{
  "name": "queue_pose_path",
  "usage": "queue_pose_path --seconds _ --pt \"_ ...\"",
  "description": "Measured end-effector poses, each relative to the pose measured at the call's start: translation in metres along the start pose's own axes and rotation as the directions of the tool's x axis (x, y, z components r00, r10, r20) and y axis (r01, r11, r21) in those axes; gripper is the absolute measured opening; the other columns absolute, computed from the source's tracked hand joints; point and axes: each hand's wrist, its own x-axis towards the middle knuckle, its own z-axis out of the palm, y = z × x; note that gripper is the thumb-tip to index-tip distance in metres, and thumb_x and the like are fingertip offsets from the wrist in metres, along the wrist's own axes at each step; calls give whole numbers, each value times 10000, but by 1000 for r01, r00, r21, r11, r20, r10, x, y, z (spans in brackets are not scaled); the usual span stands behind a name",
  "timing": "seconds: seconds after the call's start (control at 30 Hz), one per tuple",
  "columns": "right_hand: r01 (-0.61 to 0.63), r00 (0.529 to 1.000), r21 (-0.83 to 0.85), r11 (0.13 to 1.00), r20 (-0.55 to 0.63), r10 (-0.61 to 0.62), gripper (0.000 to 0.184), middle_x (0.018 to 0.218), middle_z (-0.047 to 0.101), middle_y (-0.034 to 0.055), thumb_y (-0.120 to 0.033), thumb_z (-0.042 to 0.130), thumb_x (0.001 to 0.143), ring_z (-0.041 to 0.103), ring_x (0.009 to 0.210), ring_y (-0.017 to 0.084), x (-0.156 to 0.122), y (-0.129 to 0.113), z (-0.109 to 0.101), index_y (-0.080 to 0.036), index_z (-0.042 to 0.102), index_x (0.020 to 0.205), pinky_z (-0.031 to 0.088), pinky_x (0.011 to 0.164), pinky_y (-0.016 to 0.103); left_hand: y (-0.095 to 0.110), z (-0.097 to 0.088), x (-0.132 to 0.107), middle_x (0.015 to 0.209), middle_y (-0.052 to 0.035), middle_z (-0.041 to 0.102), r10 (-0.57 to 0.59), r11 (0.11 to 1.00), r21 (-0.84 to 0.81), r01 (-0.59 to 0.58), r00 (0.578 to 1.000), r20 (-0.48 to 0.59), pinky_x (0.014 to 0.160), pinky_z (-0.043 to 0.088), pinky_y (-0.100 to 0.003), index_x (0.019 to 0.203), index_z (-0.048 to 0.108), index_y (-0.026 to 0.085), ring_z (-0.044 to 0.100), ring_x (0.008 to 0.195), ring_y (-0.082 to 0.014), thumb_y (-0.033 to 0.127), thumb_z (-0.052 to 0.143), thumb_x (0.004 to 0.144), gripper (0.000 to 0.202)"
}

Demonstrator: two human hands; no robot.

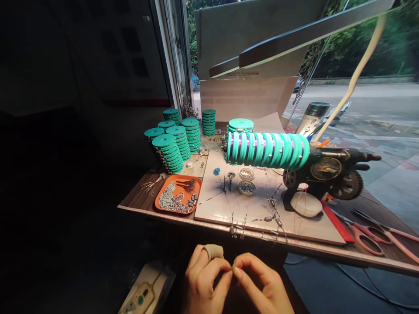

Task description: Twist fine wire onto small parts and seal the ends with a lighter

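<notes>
Just below the table's front edge, my left hand (207,279) and my right hand (262,283) meet fingertip to fingertip. Each pinches thumb against forefinger; whatever lies between them is too small to make out. A beige wrap (214,251) covers one finger of the left hand. Nearest above them, small dark-and-light rigs with thin wires (238,231) hang at the board's edge. More wire rigs with grey weights (273,213) lie on the pale board (212,209). Across the back of the board, a row of green foam spools (268,150) sits on a black hand-cranked winder (327,170).
An orange tray (178,178) of small metal parts stands left of the board. Behind it rise stacks of green spools (167,152). Small bowls of beads (246,188) and a white dish (307,205) sit on the board. Scissors (366,237) lie right. A power strip (140,298) is below.
</notes>
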Motion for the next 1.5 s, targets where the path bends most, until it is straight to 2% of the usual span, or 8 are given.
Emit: queue_pose_path --seconds 0.17,0.27,0.5,0.83,1.13,1.5 --pt "-10 999 38 999 -36 11 188 659 581 12 -326 534 825 553 617 157 -1 0 -2 -182 589 717 446 571 213 5 -11 10 647 -31 601 -44 999 -14 46 993 112 531 504 -257 715 671 183 575 629 -172 66 666 640 139" --pt "6 1000 33 999 -27 -5 200 650 585 13 -333 535 822 549 601 154 -1 -1 -1 -180 594 707 441 556 211 6 -13 12 631 -32 595 -55 998 -17 57 992 111 517 512 -249 657 676 181 580 615 -165 55 651 653 129" --pt "-33 988 94 995 -146 47 254 612 567 4 -409 561 789 520 575 151 -3 -1 8 -185 599 676 424 545 218 8 -13 13 575 -21 588 -27 999 27 25 996 80 486 505 -260 575 650 173 574 582 -168 52 671 622 132" --pt "-57 992 76 996 -109 65 271 626 557 5 -423 522 811 511 580 149 -5 3 8 -185 586 700 428 548 219 6 -13 12 581 -20 595 -49 999 28 47 995 92 499 503 -260 583 647 177 576 595 -170 66 667 639 125" --pt "-35 988 84 996 -150 48 277 613 573 3 -433 551 790 532 573 152 -2 -5 7 -186 592 671 432 543 216 -1 -12 8 645 -17 609 -69 997 -35 74 991 119 541 508 -260 647 662 205 590 639 -169 121 642 698 101" --pt "-75 989 118 990 -121 89 246 618 553 -9 -408 551 790 495 566 136 -3 -5 7 -190 588 682 394 537 211 -3 -10 6 646 -14 618 -92 995 -28 96 986 136 562 509 -276 645 660 208 595 656 -178 129 646 702 99"
